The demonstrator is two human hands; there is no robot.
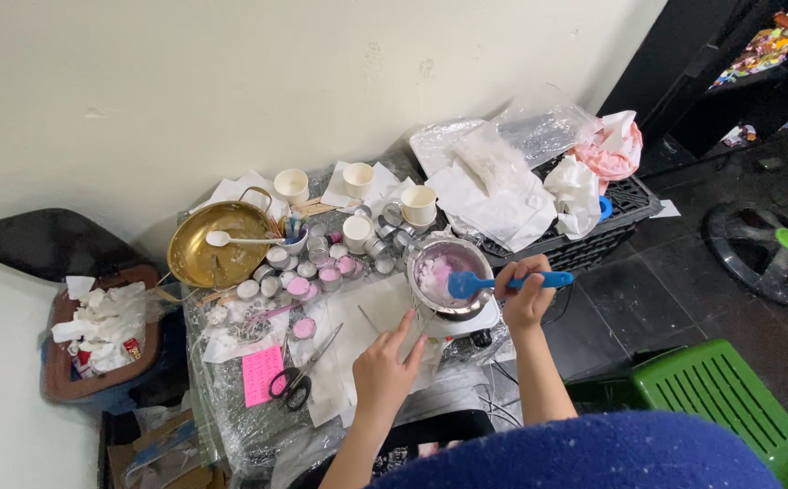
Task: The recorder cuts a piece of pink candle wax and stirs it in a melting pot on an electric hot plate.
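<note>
My right hand point(525, 294) grips the handle of a blue spatula point(471, 283), whose blade rests in a metal pot point(451, 269) of pale pink and white wax on a small hot plate. My left hand point(385, 367) hovers over the plastic-covered table point(231, 426), its fingers stretched toward the pot's near rim; I cannot tell if they touch it. Small tins of pink wax point(323, 272) cluster just left of the pot.
A brass bowl point(213, 244) with a white spoon lies at the left. Black-handled scissors point(296, 380) and a pink note point(261, 373) lie near the front. White paper cups point(358, 179) stand at the back. A black crate point(593, 235) holds rags and bags. A green stool point(711, 389) stands right.
</note>
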